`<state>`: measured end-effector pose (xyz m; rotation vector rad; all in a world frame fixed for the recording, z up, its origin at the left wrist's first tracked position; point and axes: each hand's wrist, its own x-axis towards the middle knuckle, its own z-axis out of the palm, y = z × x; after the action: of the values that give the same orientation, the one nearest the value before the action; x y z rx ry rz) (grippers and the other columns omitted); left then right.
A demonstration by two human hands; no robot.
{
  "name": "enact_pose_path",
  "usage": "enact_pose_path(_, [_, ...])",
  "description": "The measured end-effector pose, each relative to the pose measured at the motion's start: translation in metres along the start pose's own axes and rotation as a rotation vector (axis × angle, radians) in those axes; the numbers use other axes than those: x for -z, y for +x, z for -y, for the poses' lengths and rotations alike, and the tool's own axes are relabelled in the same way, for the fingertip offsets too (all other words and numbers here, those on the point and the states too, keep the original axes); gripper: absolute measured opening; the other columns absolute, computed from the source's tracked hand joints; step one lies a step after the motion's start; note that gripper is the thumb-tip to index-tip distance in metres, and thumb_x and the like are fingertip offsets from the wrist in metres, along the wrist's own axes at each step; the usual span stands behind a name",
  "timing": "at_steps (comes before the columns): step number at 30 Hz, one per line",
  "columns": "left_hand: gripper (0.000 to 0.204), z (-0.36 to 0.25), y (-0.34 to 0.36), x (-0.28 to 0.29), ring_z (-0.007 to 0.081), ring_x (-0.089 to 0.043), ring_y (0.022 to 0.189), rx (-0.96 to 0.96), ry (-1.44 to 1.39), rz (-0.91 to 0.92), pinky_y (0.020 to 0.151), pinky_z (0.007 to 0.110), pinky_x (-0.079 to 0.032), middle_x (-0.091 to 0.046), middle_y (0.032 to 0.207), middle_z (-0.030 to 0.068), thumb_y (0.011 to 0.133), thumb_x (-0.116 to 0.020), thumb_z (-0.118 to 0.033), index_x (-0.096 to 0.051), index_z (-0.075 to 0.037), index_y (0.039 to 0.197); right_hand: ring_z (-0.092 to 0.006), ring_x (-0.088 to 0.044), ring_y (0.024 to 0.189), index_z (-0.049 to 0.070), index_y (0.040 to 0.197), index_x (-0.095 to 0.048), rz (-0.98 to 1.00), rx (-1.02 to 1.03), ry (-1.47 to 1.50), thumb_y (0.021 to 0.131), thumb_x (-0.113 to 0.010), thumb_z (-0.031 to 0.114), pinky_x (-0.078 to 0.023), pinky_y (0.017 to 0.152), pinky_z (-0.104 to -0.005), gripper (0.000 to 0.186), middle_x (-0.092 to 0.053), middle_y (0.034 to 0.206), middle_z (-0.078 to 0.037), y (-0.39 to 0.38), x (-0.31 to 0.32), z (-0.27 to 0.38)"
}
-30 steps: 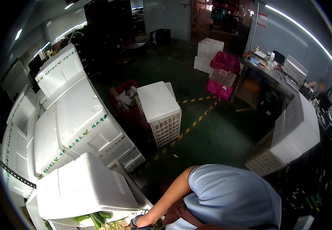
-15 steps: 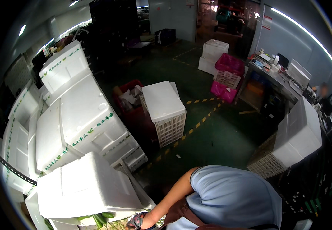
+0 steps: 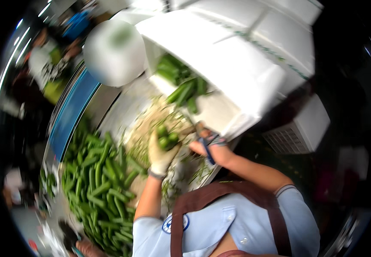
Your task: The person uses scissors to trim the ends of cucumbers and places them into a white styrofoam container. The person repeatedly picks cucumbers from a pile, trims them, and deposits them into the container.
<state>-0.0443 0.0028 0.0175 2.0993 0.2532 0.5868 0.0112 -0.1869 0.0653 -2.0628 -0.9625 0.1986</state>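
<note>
Cucumbers (image 3: 167, 139), a small bunch with round ends facing up, sit in the gloved left hand (image 3: 162, 156), its fingers closed around them, above scraps (image 3: 145, 135) on the worktop (image 3: 130, 100). The right hand (image 3: 211, 139) is just beside, fingers curled about a blue-handled tool (image 3: 209, 152); blur hides its kind. Half a second ago the view faced the floor and stacked boxes, with only the right hand showing at the lower edge; now it has swung left, bringing in the left hand, the big pile (image 3: 100, 188) and a co-worker's hand (image 3: 89, 248). The tilted white box (image 3: 224, 55), with more cucumbers inside, now stands ahead of the hands.
</note>
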Motion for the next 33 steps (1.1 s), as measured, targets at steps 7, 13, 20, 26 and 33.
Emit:
enact_pose_path(7, [0.06,-0.027,-0.001,-0.012,0.0334,-0.057,0.08,-0.046,0.072,-0.093,0.072,0.039,-0.046,-0.059,0.086,0.0128,0.052,-0.075,-0.01,-0.051,-0.003,0.107,-0.0011,-0.043,0.069,0.009,0.087,-0.041,-0.093,-0.34,1.049,0.077,-0.067,0.002,-0.037,0.063,-0.0147,0.029,-0.046,0.077,0.006,0.015,-0.012,0.008])
enact_pose_path(13, [0.061,-0.03,-0.012,0.005,0.0232,-0.059,0.081,-0.062,0.22,-0.265,0.073,0.032,-0.047,-0.057,0.093,0.0115,0.059,-0.076,-0.007,-0.046,-0.003,0.112,-0.0094,-0.054,0.087,0.001,0.111,-0.051,-0.041,-0.224,0.785,0.08,-0.061,0.002,-0.043,0.077,-0.0222,0.032,-0.058,0.1,-0.004,0.017,-0.026,-0.013])
enact_pose_path(20, [0.05,-0.001,-0.015,0.027,0.0256,-0.056,0.091,0.662,-1.786,-0.457,0.083,0.04,-0.048,-0.056,0.098,0.0116,0.074,-0.069,-0.036,-0.049,-0.005,0.107,-0.0147,-0.05,0.065,-0.001,0.107,-0.053,0.017,-0.038,-0.011,0.074,-0.065,0.018,-0.043,0.062,-0.0272,0.04,-0.053,0.077,-0.006,0.0,-0.033,-0.041])
enact_pose_path(26, [0.05,-0.006,-0.023,0.032,0.0245,-0.056,0.088,0.781,-1.853,-0.633,0.081,0.044,-0.048,-0.058,0.094,0.0078,0.071,-0.07,-0.045,-0.052,-0.009,0.101,-0.0282,-0.059,0.08,0.001,0.102,-0.059,-0.104,0.401,-0.379,0.074,-0.06,0.017,-0.047,0.069,-0.0349,0.032,-0.061,0.089,-0.013,-0.01,-0.05,-0.048])
enact_pose_path(33, [0.055,-0.021,-0.026,0.013,0.0251,-0.056,0.087,0.812,-1.823,-0.467,0.079,0.04,-0.047,-0.059,0.096,0.0098,0.075,-0.06,-0.054,-0.054,-0.006,0.103,-0.0289,-0.059,0.086,0.007,0.109,-0.057,-0.115,0.288,-0.018,0.078,-0.054,0.017,-0.047,0.071,-0.0364,0.033,-0.061,0.098,-0.011,-0.005,-0.064,-0.055])
